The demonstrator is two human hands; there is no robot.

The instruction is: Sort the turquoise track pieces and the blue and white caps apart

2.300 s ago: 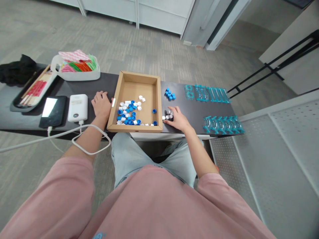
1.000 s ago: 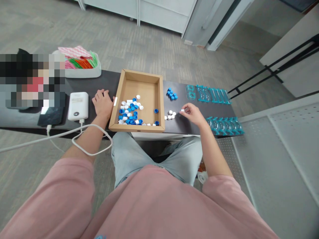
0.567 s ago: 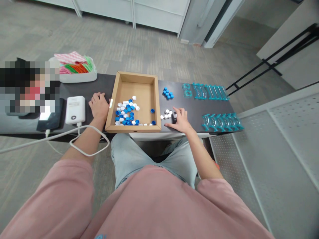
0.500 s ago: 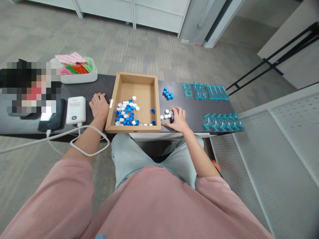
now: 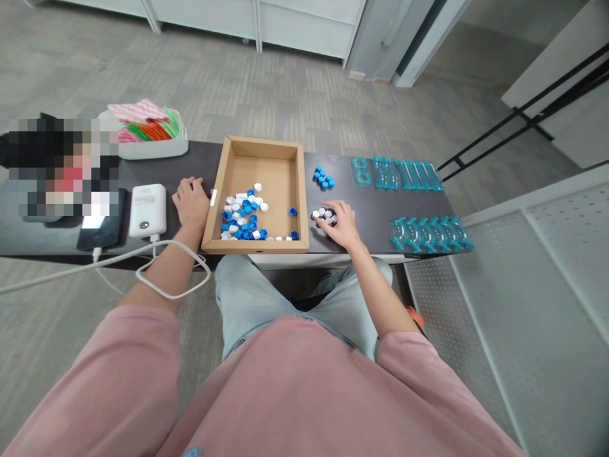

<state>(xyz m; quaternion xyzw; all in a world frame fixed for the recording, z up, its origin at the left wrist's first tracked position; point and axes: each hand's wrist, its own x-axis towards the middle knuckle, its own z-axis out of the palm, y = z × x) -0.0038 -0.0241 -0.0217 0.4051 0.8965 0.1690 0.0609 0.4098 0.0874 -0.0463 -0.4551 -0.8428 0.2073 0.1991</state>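
Right hand [image 5: 341, 223] covers the white pieces [image 5: 320, 214], can't tell its grip; one sloppy nudge could shove them into the blue pile [image 5: 324, 178] at 12 o'clock.

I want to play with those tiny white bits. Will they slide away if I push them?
Probably they'd slide and scatter: the white pieces lie loose on the smooth dark table. They look tiny and flat-sided, so likely light, not rolling far. Next to the right hand each looks small, so pinching one may be fiddly.
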